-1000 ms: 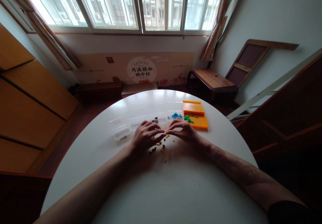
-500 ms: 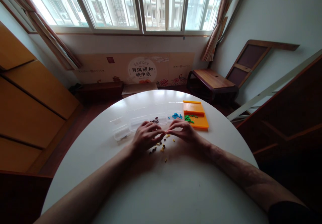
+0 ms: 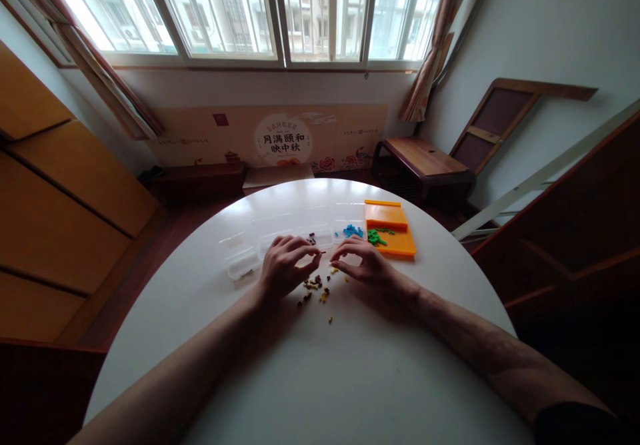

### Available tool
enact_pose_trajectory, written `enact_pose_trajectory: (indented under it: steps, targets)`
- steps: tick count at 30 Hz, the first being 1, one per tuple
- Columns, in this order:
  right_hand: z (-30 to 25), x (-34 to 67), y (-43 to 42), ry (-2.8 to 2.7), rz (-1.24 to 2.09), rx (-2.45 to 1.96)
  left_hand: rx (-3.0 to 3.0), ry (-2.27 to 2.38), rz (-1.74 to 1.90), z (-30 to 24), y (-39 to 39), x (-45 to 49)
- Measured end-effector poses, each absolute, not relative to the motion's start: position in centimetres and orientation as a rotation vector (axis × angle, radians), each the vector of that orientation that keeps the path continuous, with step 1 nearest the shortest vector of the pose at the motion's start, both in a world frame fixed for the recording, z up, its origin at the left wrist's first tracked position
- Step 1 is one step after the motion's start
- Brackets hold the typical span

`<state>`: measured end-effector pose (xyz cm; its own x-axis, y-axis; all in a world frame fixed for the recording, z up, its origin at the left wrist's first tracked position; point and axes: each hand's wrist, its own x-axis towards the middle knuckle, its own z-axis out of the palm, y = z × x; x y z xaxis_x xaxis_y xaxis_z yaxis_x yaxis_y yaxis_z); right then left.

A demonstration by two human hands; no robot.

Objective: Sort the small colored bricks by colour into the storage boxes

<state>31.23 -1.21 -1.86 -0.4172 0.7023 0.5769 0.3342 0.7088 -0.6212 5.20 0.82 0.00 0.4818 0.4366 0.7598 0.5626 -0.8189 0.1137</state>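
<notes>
My left hand (image 3: 286, 265) pinches a small dark brown building brick (image 3: 323, 252) between thumb and forefinger. Just right of it is my right hand (image 3: 369, 262), its thumb and forefinger curved with a slight gap at the tips and no piece visible between them. Below the fingers, a loose group of tiny brown bricks (image 3: 315, 281) and yellow bricks (image 3: 324, 295) lies scattered on the white table (image 3: 320, 378). One yellow piece (image 3: 330, 320) lies apart, nearer to me.
Beyond my hands stand clear plastic boxes (image 3: 243, 268), one with brown pieces (image 3: 312, 238) and one with blue bricks (image 3: 353, 231). An orange tray (image 3: 406, 245) at the right holds green bricks (image 3: 376, 237). A wooden stool (image 3: 425, 155) stands past the table's far edge.
My hands have parted at the fingertips. My left hand has shifted slightly left and up with the brown brick showing, uncovering more of the pieces below.
</notes>
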Motion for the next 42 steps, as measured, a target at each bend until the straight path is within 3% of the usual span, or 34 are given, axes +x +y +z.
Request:
enact_pose_trajectory:
  steps: [8,14,28,42]
  targets:
    - [-1.4,31.0,-2.3,-2.244,0.388,-0.745,-2.379,-1.323,-1.307,-0.5,1.3,4.7]
    - [-1.7,30.9,-1.9,-2.303,0.322,-0.711,-2.400,-1.352,-1.305,-0.6,1.5,4.7]
    - [-2.5,31.3,-1.5,-2.007,0.453,-0.790,-2.761,-0.623,-1.153,-0.6,1.1,5.0]
    - [-2.6,31.3,-1.1,-2.057,0.479,-0.702,-2.737,-0.541,-1.117,-0.1,0.4,4.9]
